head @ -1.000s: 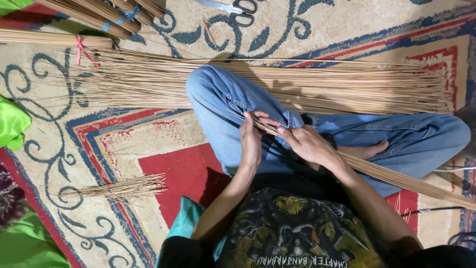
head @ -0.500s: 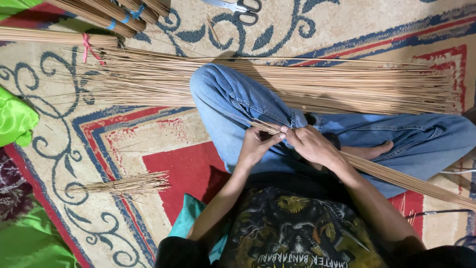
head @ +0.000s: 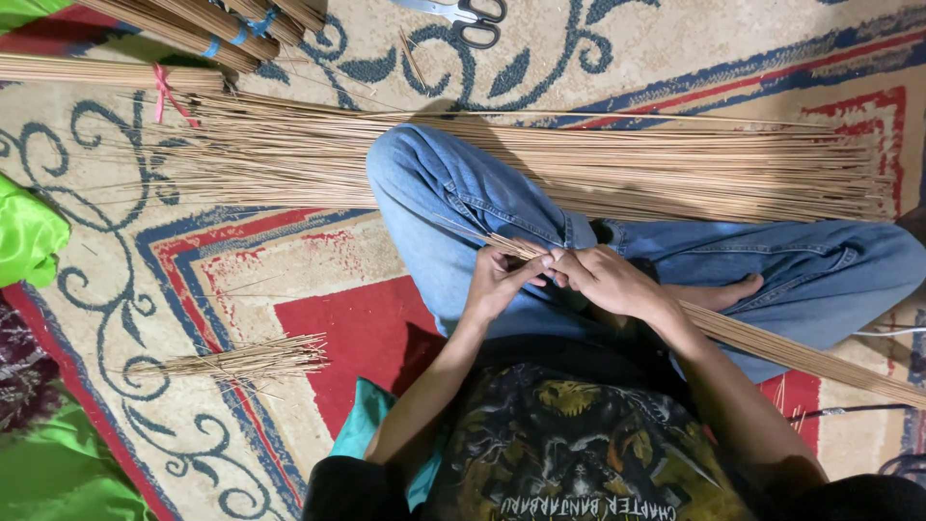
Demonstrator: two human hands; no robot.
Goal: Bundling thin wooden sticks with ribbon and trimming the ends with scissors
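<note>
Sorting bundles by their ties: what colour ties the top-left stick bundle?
Pink ribbon, clearest in the head view.

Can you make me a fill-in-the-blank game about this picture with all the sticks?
1. The left hand and the right hand hold a bundle of thin sticks over the person's ____ jeans.
2. A pair of ____ lies at the top of the patterned carpet.
3. The tied stick bundle at the upper left has a ____ band around it.
4. A small pile of short sticks lies to the left, partly on the carpet's ____ middle patch.

Missing words: blue; scissors; pink; red
</note>
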